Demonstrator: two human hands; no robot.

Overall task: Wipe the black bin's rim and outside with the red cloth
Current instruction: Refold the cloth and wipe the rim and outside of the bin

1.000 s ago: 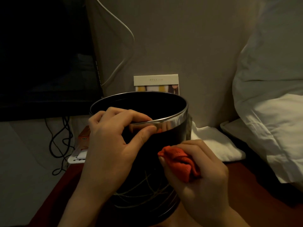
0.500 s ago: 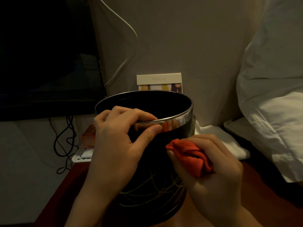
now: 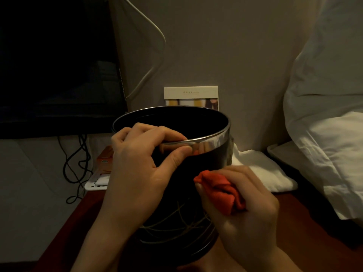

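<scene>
The black bin (image 3: 182, 218) with a shiny metal rim (image 3: 214, 140) stands upright on a dark red table, in the middle of the view. My left hand (image 3: 141, 165) grips the near rim, fingers curled over the edge into the bin and thumb on the metal band outside. My right hand (image 3: 243, 211) holds the bunched red cloth (image 3: 220, 193) and presses it against the bin's outer wall on the right, a little below the rim.
A dark screen (image 3: 59, 65) fills the upper left, with cables (image 3: 76, 169) hanging below. A card (image 3: 191, 96) leans on the wall behind the bin. A folded white towel (image 3: 263, 169) lies at the right, white pillows (image 3: 326, 134) beyond it.
The red cloth in my right hand has slid along the bin's outer wall to the right. My left hand keeps the same grip on the rim.
</scene>
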